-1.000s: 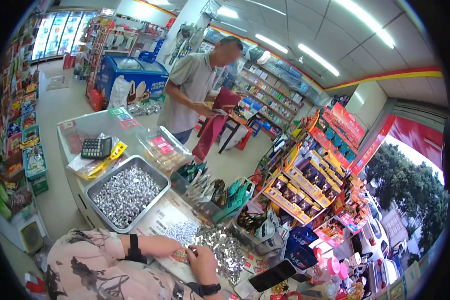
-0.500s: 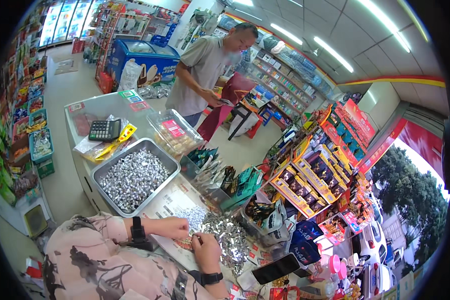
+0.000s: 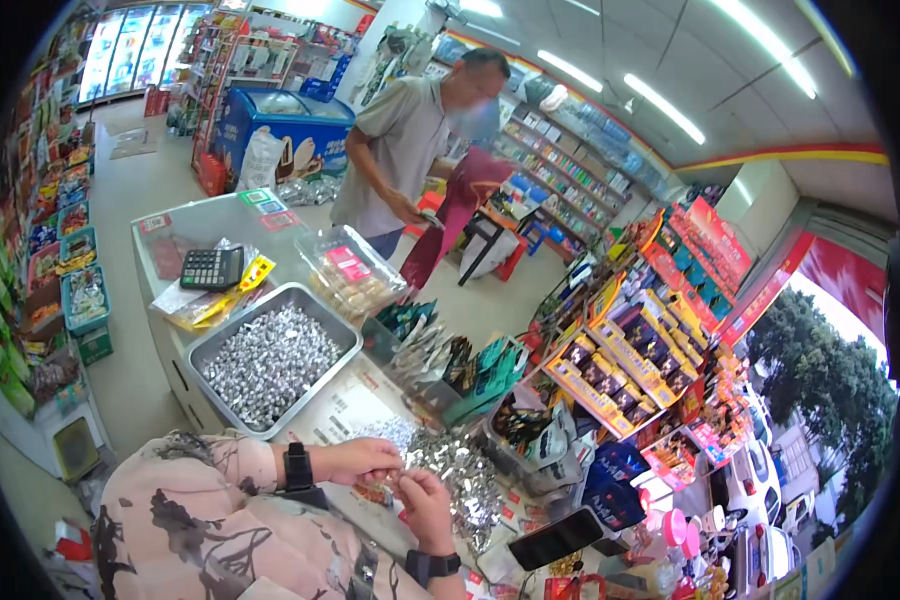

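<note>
My left hand point(image 3: 362, 460) and my right hand point(image 3: 426, 500) meet over the shop counter point(image 3: 185, 222), fingers pinched together on a small silver foil-wrapped piece point(image 3: 394, 481). Both wrists wear dark bands. Just beyond my fingers lies a loose heap of silver foil wrappers point(image 3: 460, 470) on the counter. To the left stands a grey metal tray point(image 3: 226, 335) filled with several wrapped silver pieces.
A calculator point(image 3: 212, 268) lies on yellow packets at the counter's far left. A clear box of snacks point(image 3: 350, 272) and display racks point(image 3: 610, 375) crowd the right. A dark phone point(image 3: 555, 538) lies near my right hand. A person point(image 3: 410, 150) stands beyond the counter.
My view has tilted down and nearer to the counter. My hands have drawn together over the foil heap, now pinching one piece between them.
</note>
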Tool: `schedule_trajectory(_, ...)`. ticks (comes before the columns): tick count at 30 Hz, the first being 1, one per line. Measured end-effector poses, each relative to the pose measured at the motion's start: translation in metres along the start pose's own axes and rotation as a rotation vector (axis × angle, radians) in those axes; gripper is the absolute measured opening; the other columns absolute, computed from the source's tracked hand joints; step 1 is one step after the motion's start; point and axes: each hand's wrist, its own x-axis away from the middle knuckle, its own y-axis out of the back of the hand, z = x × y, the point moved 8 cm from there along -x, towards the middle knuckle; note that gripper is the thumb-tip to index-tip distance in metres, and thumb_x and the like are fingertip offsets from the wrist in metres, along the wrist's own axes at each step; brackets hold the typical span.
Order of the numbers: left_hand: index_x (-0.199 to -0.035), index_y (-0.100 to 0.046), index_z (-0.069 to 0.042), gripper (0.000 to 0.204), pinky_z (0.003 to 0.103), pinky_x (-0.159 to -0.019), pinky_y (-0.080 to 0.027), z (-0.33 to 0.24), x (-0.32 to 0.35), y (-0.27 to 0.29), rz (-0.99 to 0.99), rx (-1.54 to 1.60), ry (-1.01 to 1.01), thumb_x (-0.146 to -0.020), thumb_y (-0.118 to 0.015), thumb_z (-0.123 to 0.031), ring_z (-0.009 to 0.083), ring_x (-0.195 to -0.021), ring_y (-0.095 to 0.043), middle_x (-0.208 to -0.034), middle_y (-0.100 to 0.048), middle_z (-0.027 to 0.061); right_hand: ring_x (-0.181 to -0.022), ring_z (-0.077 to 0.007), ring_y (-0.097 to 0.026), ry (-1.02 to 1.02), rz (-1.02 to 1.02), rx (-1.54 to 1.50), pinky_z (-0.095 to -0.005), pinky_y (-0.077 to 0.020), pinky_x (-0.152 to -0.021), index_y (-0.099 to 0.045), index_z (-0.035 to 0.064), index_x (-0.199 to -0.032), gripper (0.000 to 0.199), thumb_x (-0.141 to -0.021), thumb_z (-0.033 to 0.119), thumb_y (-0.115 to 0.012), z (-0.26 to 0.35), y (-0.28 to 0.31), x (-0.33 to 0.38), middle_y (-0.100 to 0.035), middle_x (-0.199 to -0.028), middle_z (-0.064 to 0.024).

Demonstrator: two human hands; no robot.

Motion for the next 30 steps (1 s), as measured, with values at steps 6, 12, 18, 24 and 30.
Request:
schedule_trajectory(6,-0.090,-0.052,-0.005,0.011,0.015,-0.041,-0.031,-0.005,-0.006,-0.003,0.048,0.188,-0.006,-0.091,-0.050,-0.015,0.0028,-0.051,-0.040,-0.074,-0.054,0.0015,-0.077,-0.0115,-0.059,0.082,-0.084,0.058,-0.0232,-0.0479,-0.070,-0.060,-0.0005,-0.091,0.009,-0.084,0.005,-0.058,0.007,0.002,-0.007,-0.063,-0.086,-0.0058)
schedule_trajectory(12,-0.088,-0.052,-0.004,0.010,0.015,-0.042,-0.030,-0.006,0.000,-0.007,0.018,0.298,0.016,-0.091,-0.051,-0.014,0.0028,-0.051,-0.039,-0.074,-0.054,0.0019,-0.074,-0.0103,-0.058,0.191,-0.157,0.050,-0.0220,-0.0472,-0.069,-0.060,-0.0004,-0.092,0.009,-0.084,0.004,-0.059,0.012,0.003,0.001,-0.063,-0.086,-0.0058)
schedule_trajectory(18,-0.088,-0.051,-0.004,0.010,0.017,-0.043,-0.033,-0.012,0.004,-0.010,-0.086,0.163,-0.044,-0.090,-0.053,-0.015,0.0040,-0.052,-0.041,-0.073,-0.053,0.0012,-0.076,-0.0100,-0.059,0.267,-0.119,0.118,-0.0215,-0.0475,-0.071,-0.059,-0.0009,-0.094,0.011,-0.084,0.004,-0.060,0.016,0.001,-0.002,-0.063,-0.088,-0.0061)
schedule_trajectory(24,-0.093,-0.048,-0.003,0.015,0.020,-0.048,-0.038,-0.027,0.003,-0.006,-0.166,-0.374,-0.319,-0.091,-0.051,-0.017,0.0058,-0.057,-0.047,-0.072,-0.054,0.0014,-0.079,-0.0092,-0.060,0.259,-0.117,0.177,-0.0212,-0.0481,-0.072,-0.058,-0.0015,-0.097,0.016,-0.084,0.006,-0.061,0.010,-0.002,-0.005,-0.062,-0.089,-0.0055)
schedule_trajectory(30,-0.102,-0.044,-0.002,0.021,0.025,-0.059,-0.044,-0.047,0.023,-0.030,-0.195,-0.755,-0.431,-0.091,-0.050,-0.019,0.0110,-0.068,-0.056,-0.075,-0.057,0.0057,-0.078,-0.0078,-0.058,0.144,-0.053,0.191,-0.0194,-0.0469,-0.069,-0.058,-0.0008,-0.096,0.016,-0.084,0.008,-0.062,0.009,0.002,-0.005,-0.062,-0.087,-0.0040)
